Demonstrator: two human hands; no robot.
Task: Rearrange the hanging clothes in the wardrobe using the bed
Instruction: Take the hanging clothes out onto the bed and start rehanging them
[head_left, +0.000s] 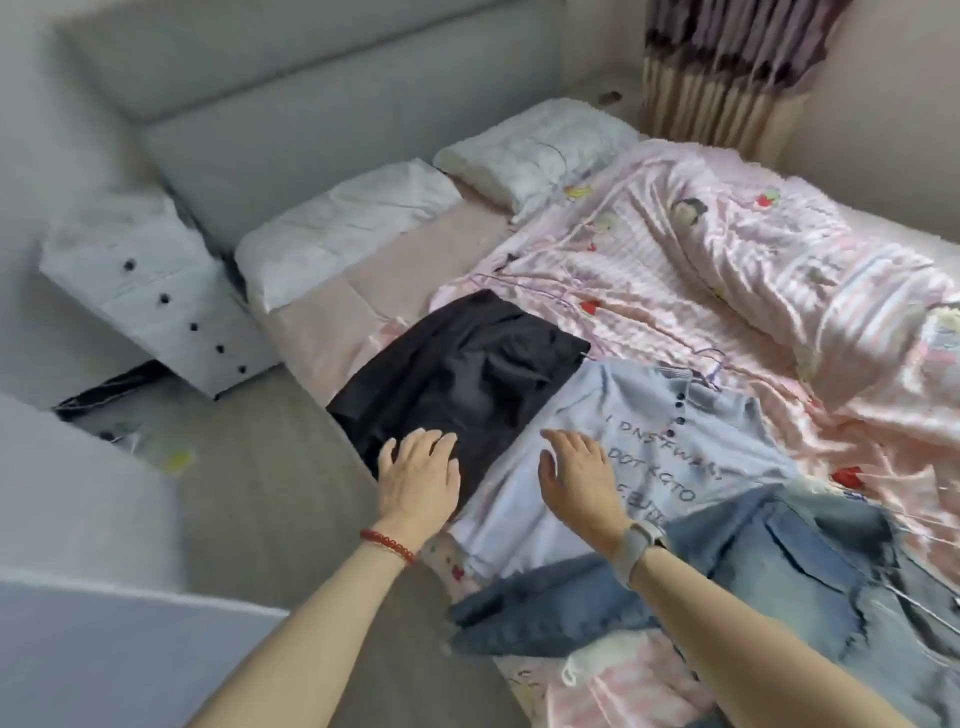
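- Your left hand (418, 475) lies flat with straight fingers on the near edge of the black top (457, 374). It holds nothing.
- Your right hand (579, 470) is spread out flat over the pale blue shirt (550, 483). Its fingers are straight and grip nothing. You cannot tell if the palm touches the cloth.
- You wear a red bead band (388, 544) on the left wrist and a pale watch (635, 548) on the right wrist.
- Three pieces of clothing lie side by side on the bed (311, 312). The black top is on the left, the pale blue shirt with dark letters and a row of buttons is in the middle, and the blue jeans (779, 582) are on the right, lying over the shirt's lower edge.
- Behind the clothes lies a pink striped blanket (753, 270), all crumpled.
- Two white pillows (343, 234) sit at the head of the bed.
- Beside the bed on the left stands a white cushion with dark buttons (156, 296).
- A curtain (727, 73) hangs in the far corner.
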